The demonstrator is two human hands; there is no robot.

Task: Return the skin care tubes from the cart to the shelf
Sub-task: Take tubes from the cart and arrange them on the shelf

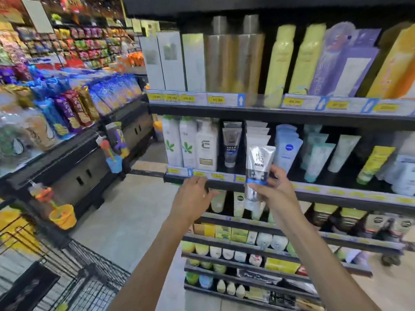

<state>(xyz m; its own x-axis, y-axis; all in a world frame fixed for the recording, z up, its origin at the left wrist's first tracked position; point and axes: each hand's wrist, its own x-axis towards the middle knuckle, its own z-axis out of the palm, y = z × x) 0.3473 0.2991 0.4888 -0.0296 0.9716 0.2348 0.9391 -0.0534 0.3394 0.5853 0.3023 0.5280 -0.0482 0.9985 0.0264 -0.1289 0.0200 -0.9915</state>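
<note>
While the right hand (272, 189) pinches the silver plastic skin care tube with a blue band and the word MEN (258, 169) around its lower half, thumb on the near side and fingers behind, the tube stands nearly upright with its crimped end up, matching how its neighbours sit. It is held just in front of the row of matching silver-white tubes (257, 133) on the black metal shelf (336, 194), probably so it can slide in at the front of that row. The left hand (193, 194) is loosely open and holds nothing; its fingertips rest at the shelf's front edge beside the yellow price labels (198, 174), likely for steadiness. At lower left, the black wire shopping cart (89, 272) stands near; whether more tubes lie inside cannot be told. Only 1 tube is in hand.
</note>
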